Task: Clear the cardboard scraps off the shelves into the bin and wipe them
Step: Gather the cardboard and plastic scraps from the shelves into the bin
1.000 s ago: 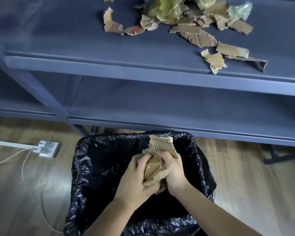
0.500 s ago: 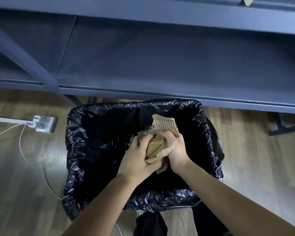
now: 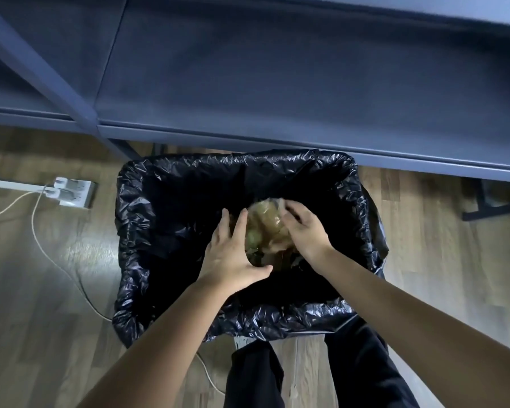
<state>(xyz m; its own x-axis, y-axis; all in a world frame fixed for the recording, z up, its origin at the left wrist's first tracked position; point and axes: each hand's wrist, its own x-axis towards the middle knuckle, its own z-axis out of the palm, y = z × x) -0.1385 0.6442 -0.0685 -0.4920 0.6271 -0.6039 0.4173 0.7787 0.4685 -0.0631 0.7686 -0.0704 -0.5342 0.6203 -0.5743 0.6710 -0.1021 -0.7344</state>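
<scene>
A bin lined with a black bag (image 3: 147, 207) stands on the floor in front of the blue shelves (image 3: 277, 83). Both my hands hover over its mouth. My left hand (image 3: 233, 248) is spread flat with fingers apart. My right hand (image 3: 304, 228) is open too, fingers loosely curled. Between and below them a blurred bundle of brown cardboard scraps (image 3: 262, 228) drops into the bin, free of both hands. The lower shelf in view carries no scraps; the upper shelf surface is out of frame.
A white power strip (image 3: 71, 191) with a cable (image 3: 42, 245) lies on the wooden floor left of the bin. A diagonal shelf brace (image 3: 42, 69) crosses the left side. My dark trousers (image 3: 321, 372) stand right behind the bin.
Both hands were clasped on the scrap bundle; now they have let go and spread apart, and the scraps fall into the bin. The view has tilted further down.
</scene>
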